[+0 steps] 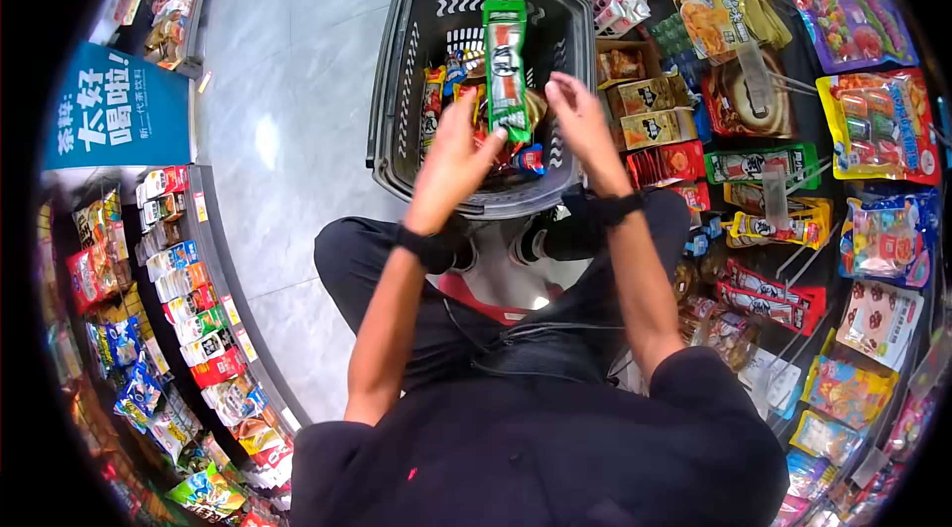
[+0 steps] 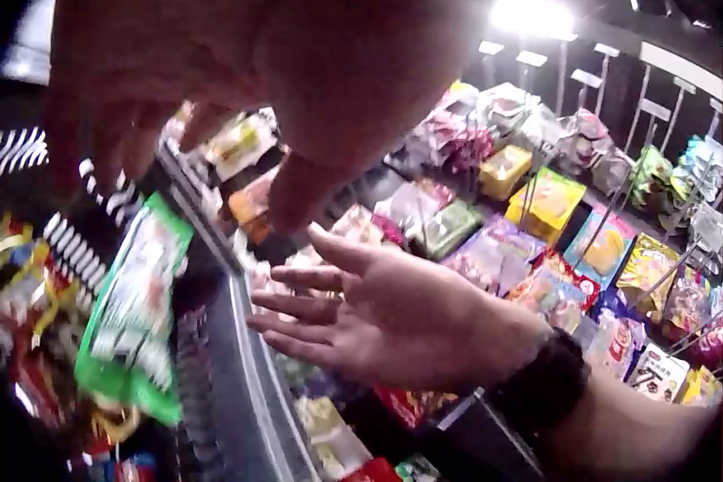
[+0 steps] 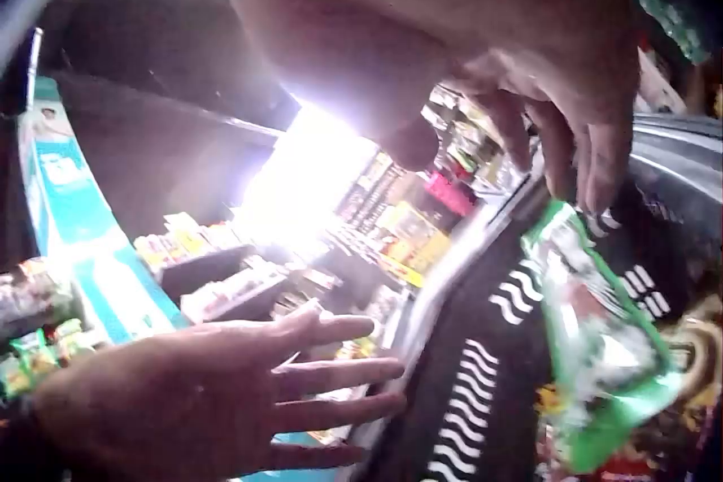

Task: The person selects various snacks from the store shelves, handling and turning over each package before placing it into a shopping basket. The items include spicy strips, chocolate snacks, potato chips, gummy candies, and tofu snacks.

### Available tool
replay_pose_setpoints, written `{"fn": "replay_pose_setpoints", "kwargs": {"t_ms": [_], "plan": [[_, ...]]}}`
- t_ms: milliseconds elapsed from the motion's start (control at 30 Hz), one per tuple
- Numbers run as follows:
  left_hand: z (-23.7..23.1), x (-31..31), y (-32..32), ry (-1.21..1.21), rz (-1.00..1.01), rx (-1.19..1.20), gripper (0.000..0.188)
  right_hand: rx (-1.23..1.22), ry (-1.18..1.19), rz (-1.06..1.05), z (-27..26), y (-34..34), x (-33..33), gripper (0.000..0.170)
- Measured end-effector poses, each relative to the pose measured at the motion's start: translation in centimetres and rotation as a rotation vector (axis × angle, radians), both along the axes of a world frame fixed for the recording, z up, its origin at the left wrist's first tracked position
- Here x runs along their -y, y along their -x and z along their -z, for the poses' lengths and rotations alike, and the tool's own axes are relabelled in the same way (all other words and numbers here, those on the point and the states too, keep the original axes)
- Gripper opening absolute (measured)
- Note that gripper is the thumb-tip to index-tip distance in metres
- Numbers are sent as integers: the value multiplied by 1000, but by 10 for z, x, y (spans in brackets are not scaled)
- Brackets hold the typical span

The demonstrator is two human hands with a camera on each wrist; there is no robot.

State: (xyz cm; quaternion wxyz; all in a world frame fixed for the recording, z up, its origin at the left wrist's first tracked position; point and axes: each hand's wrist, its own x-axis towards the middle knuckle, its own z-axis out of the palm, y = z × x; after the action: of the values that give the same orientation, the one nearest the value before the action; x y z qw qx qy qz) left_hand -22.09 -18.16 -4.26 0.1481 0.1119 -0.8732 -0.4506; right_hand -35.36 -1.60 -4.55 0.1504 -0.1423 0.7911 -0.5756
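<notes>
A long green-edged snack packet with a clear window is over the black shopping basket, between my two hands. My left hand is at the packet's lower left, and its thumb overlaps the packet's bottom end in the head view. Off to the right, my right hand hovers over the basket's right side with loose fingers. Seen from the left wrist, the right palm faces the basket and the green packet lies apart from it. In the right wrist view the left hand's fingers are straight and hold nothing.
Several colourful snack packets lie inside the basket. Snack displays with metal hooks line the right side, including a red-and-yellow bag. More packets fill the left shelf, beneath a blue sign. Grey tiled floor runs between.
</notes>
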Motion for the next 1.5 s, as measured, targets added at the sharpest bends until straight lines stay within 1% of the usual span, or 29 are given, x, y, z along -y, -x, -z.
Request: {"fn": "replay_pose_setpoints", "kwargs": {"t_ms": [33, 67, 100, 133, 167, 200, 267, 333, 467, 567, 700, 800, 967, 1067, 1100, 1133, 1167, 1200, 1233, 1300, 1367, 1433, 1500], "plan": [[-30, 16, -2, -41, 52, -26, 59, -6, 99, -43, -42, -7, 1, 42], [-67, 24, -4, -472, 87, -122, 50, -111, 79, -93, -78, -10, -5, 37], [-117, 29, -13, -455, 68, -179, 45, -115, 209, -131, -123, -21, -9, 33], [-171, 39, -26, -444, 101, -230, 38, -200, 325, -132, -176, -41, -11, 31], [-200, 45, -39, -546, 62, -502, 27, -289, 400, -178, -215, -57, -19, 30], [-230, 46, -55, -476, 109, -626, 26, -382, 469, -236, -247, -75, -31, 30], [-273, 33, -92, -321, 221, -811, 26, -523, 580, -365, -295, -114, -56, 29], [-302, 11, -121, -208, 346, -902, 25, -596, 678, -487, -334, -146, -78, 29], [-341, -35, -154, -64, 536, -995, 24, -691, 795, -642, -377, -197, -127, 27], [-351, -67, -176, -17, 608, -1063, 23, -734, 814, -724, -393, -231, -167, 26], [-359, -101, -193, 0, 699, -1128, 21, -783, 832, -738, -408, -269, -218, 25], [-363, -123, -204, 5, 773, -1157, 20, -817, 879, -697, -414, -298, -257, 24], [-366, -149, -208, -57, 849, -1124, 19, -818, 1068, -481, -407, -327, -323, 23], [-355, -164, -203, -108, 836, -1060, 18, -801, 1237, -280, -378, -332, -350, 22], [-349, -170, -198, -130, 822, -1001, 18, -781, 1268, -195, -361, -328, -352, 21], [-340, -178, -191, -161, 794, -913, 17, -744, 1249, -101, -340, -321, -350, 21], [-329, -189, -183, -172, 755, -785, 17, -701, 1179, -30, -323, -310, -346, 21], [-313, -201, -174, -190, 723, -646, 17, -614, 1025, 45, -296, -294, -333, 21], [-303, -216, -169, -125, 641, -479, 13, -511, 868, 108, -268, -280, -321, 21], [-273, -233, -153, -80, 717, -256, 13, -317, 592, 175, -215, -258, -302, 21], [-241, -247, -141, -154, 734, -168, 14, -243, 364, 258, -177, -249, -296, 19], [-236, -258, -132, -124, 771, -82, 16, -237, 196, 323, -161, -250, -299, 21], [-238, -264, -120, -117, 806, -90, 18, -194, 189, 366, -157, -256, -298, 20]]}}
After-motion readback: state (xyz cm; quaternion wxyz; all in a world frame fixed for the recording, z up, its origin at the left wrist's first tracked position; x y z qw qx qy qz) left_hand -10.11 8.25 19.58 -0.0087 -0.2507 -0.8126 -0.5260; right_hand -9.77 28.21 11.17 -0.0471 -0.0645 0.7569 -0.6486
